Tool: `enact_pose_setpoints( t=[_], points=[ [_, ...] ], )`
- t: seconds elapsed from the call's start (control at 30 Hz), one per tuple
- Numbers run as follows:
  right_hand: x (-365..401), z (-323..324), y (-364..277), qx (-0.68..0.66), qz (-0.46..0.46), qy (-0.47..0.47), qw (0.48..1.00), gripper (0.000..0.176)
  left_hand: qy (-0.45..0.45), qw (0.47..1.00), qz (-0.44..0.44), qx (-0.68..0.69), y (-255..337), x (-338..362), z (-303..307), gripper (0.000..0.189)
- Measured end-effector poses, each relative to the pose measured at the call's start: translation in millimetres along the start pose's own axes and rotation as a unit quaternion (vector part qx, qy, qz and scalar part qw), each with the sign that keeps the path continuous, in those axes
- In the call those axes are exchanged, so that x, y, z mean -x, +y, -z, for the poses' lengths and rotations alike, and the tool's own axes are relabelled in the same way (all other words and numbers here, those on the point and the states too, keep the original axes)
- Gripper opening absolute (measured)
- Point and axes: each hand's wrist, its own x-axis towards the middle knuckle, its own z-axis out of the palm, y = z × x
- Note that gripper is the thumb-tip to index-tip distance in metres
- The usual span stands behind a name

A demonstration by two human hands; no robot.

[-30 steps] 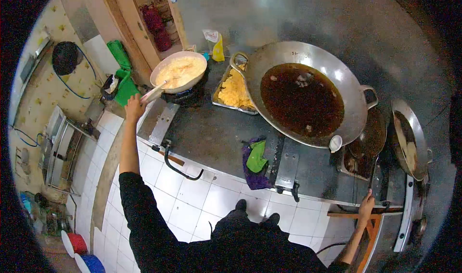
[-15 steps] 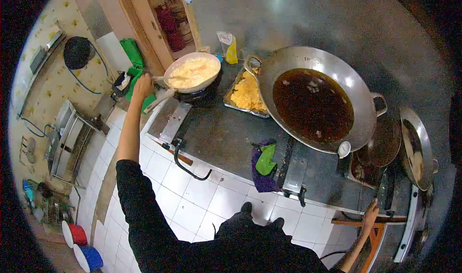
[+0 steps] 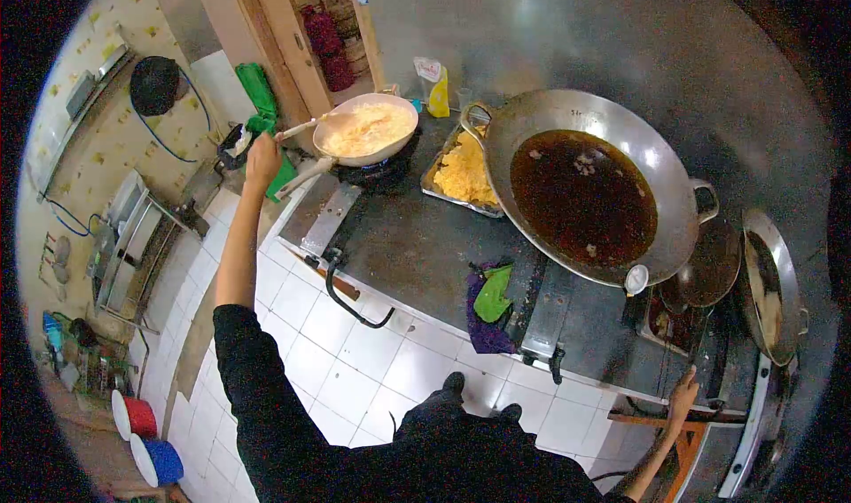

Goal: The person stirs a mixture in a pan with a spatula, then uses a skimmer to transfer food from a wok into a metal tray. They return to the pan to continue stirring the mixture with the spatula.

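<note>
My left hand is closed around the handle of a pale spatula, which reaches over the rim of a cream-coloured frying pan. Pale yellow, crumbly food fills the pan, and the spatula's far end cannot be made out clearly. Below my left hand, the pan's handle sticks out untouched. At the stove's front right edge, my right hand has its fingers curled; what they grip is too small and dark to name.
A large wok of dark oil stands right of a metal tray of yellow food. Beyond it are a dark strainer and another pan. Green and purple cloths lie at the front edge. A yellow-and-white pouch stands behind.
My left hand has turned the spatula so its handle now slopes up toward the pan's left rim. The whole view has shifted slightly. My right hand stays at the stove's edge.
</note>
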Motion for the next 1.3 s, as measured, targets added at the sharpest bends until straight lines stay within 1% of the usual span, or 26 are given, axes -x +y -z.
enact_pose_setpoints(
  t=[0.03,0.13,0.2,0.23,0.27,0.33,0.37,0.4,0.43,0.5,0.57,0.7,0.73,0.77,0.8,0.83,0.9,0.93,0.97,1.0,1.03,1.1,1.17,1.2,1.27,1.3],
  points=[
    [-8.2,-2.0,11.4,0.000,0.001,-0.001,1.000,0.056,0.000,1.000,0.001,-0.001,7.4,4.1,4.4,0.032],
    [-29.5,-5.6,33.4,0.001,0.026,0.004,1.000,0.054,0.031,0.996,0.075,0.026,24.1,12.5,9.8,0.036],
    [-31.3,-2.1,30.7,0.028,0.010,-0.015,0.999,0.053,-0.016,0.984,0.170,0.043,25.6,20.0,-0.9,0.042],
    [-29.0,0.5,27.1,0.028,0.011,-0.014,0.999,0.053,-0.070,0.960,0.255,0.092,37.2,17.9,7.5,0.048],
    [-25.6,3.5,24.4,-0.008,0.051,-0.041,0.998,0.052,-0.070,0.960,0.255,0.093,35.3,21.8,1.5,0.048],
    [-30.3,5.9,30.2,-0.043,0.089,-0.066,0.993,0.052,-0.072,0.934,0.319,0.142,21.5,37.9,-31.2,0.053],
    [-39.3,1.5,36.5,-0.046,0.090,-0.038,0.994,0.045,-0.072,0.909,0.361,0.195,1.9,48.9,-65.3,0.052],
    [-45.3,-1.1,43.7,-0.047,0.091,-0.009,0.995,0.052,-0.074,0.909,0.360,0.198,10.4,49.5,-63.9,0.052],
    [-44.0,-2.7,45.8,-0.052,0.099,0.020,0.994,0.049,-0.091,0.892,0.379,0.228,23.3,50.7,-57.9,0.051],
    [-53.4,0.9,69.1,-0.039,0.095,-0.009,0.995,0.044,-0.112,0.853,0.427,0.277,35.4,50.0,-59.9,0.044],
    [-47.3,9.3,50.4,-0.015,0.013,-0.049,0.999,0.053,-0.123,0.834,0.440,0.309,54.9,43.4,-53.7,0.042],
    [-31.6,22.5,29.2,-0.079,-0.047,-0.077,0.993,0.049,-0.164,0.744,0.498,0.415,97.6,29.1,-26.1,0.036],
    [-36.0,26.4,35.2,-0.092,-0.042,-0.127,0.987,0.047,-0.166,0.743,0.497,0.416,100.2,29.7,-32.0,0.036],
    [-41.8,30.4,42.0,-0.105,-0.036,-0.176,0.978,0.045,-0.153,0.682,0.511,0.501,103.3,30.2,-40.9,0.034],
    [-47.5,22.9,54.7,-0.104,-0.037,-0.174,0.979,0.045,-0.137,0.612,0.520,0.580,104.7,31.1,-48.5,0.031],
    [-55.1,5.3,77.3,-0.072,0.073,-0.040,0.994,0.048,-0.138,0.611,0.519,0.581,112.4,30.2,-48.8,0.031],
    [-50.8,0.3,77.0,-0.039,0.183,0.097,0.978,0.054,-0.085,0.598,0.545,0.582,131.8,27.0,-46.2,0.028],
    [-30.7,6.2,46.3,-0.043,0.119,0.061,0.990,0.056,-0.085,0.597,0.544,0.583,131.5,28.3,-47.3,0.028],
    [-15.5,9.5,22.8,-0.048,0.053,0.025,0.997,0.058,-0.100,0.631,0.520,0.566,130.4,31.3,-50.3,0.026],
    [-10.1,9.5,16.5,-0.048,0.052,0.025,0.997,0.058,-0.116,0.664,0.495,0.548,128.9,33.8,-53.0,0.024],
    [-6.2,10.4,12.6,0.000,0.065,0.045,0.997,0.060,-0.118,0.664,0.495,0.548,126.4,35.8,-54.7,0.024],
    [-10.8,6.3,19.6,0.047,0.080,0.066,0.993,0.061,-0.106,0.570,0.519,0.628,119.7,37.3,-57.3,0.022],
    [-12.0,-3.5,28.2,0.051,0.115,0.123,0.984,0.061,-0.108,0.566,0.531,0.621,117.8,35.5,-52.9,0.020],
    [-13.7,-2.0,33.6,0.052,0.113,0.122,0.985,0.061,-0.108,0.561,0.544,0.615,118.3,36.6,-51.1,0.019],
    [7.1,14.5,-10.2,0.083,0.092,0.060,0.990,0.059,-0.117,0.556,0.534,0.627,106.6,43.8,-66.7,0.019],
    [6.7,16.6,-14.5,0.075,0.048,0.048,0.995,0.058,-0.119,0.551,0.520,0.641,102.0,42.2,-71.9,0.019]
  ],
)
